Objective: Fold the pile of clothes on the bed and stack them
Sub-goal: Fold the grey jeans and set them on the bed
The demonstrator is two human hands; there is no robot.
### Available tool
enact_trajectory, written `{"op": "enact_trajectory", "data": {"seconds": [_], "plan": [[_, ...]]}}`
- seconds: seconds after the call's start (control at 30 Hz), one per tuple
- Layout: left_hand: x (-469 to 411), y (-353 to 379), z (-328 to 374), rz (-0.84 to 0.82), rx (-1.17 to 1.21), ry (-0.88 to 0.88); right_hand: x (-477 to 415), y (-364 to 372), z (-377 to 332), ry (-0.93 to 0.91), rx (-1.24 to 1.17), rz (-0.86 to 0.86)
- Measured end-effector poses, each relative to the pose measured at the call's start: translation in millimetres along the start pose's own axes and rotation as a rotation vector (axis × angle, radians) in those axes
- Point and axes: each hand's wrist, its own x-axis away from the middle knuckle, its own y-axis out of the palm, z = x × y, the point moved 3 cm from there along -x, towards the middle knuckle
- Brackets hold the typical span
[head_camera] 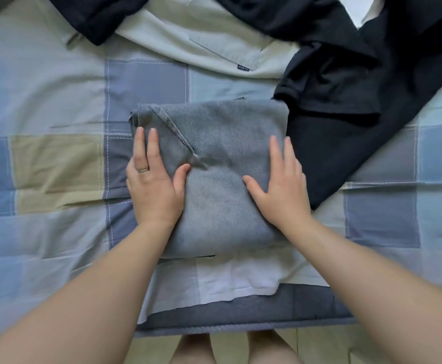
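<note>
A folded grey denim garment [220, 143] lies in a compact rectangle on the patchwork bed cover [52, 106], near the front edge. My left hand [153, 179] lies flat on its left side, fingers straight, a ring on one finger. My right hand [283, 179] presses flat on its right side, fingers straight. A black garment [346, 101] lies crumpled to the right, touching the denim. A pale green shirt [188, 35] with a pocket lies spread behind it, partly covered by dark navy clothing [104, 14].
The bed's front edge [241, 329] runs just below the denim, with a wooden floor and my bare legs [235, 350] beyond it. A white item [359, 9] shows at the top right, under the black cloth.
</note>
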Motion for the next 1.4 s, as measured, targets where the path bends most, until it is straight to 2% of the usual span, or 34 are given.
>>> {"op": "enact_trajectory", "data": {"seconds": [0.13, 0.23, 0.37, 0.57, 0.67, 0.8, 0.9, 1.0, 1.1, 1.23, 1.4], "plan": [[3, -11, 2, -0.059, 0.160, -0.281, -1, -19, 12, 0.182, -0.229, -0.029], [2, -18, 5, -0.147, 0.231, -0.508, -15, -29, 8, 0.259, -0.265, -0.121], [-5, -28, 0, -0.220, 0.279, -0.587, -27, -35, 7, 0.310, -0.353, -0.235], [-2, -47, -4, -0.374, 0.478, -0.639, -26, -46, 11, 0.380, -0.648, -0.365], [11, -59, -10, -0.519, 0.591, -0.724, -16, -48, 4, 0.445, -0.756, -0.516], [42, -83, -15, -0.755, 0.704, -0.877, 15, -57, -11, 0.629, -0.840, -0.774], [69, -110, -12, -0.822, 0.757, -0.951, 43, -72, -22, 0.688, -0.921, -0.820], [94, -146, -7, -0.802, 0.799, -0.984, 70, -98, -39, 0.669, -0.975, -0.818], [113, -189, -3, -0.731, 0.823, -0.982, 98, -131, -67, 0.536, -0.937, -0.802], [128, -238, -3, -0.528, 0.787, -0.964, 126, -161, -102, 0.403, -0.880, -0.714], [124, -277, -41, -0.295, 0.730, -0.921, 136, -156, -161, 0.342, -0.838, -0.601]]}}
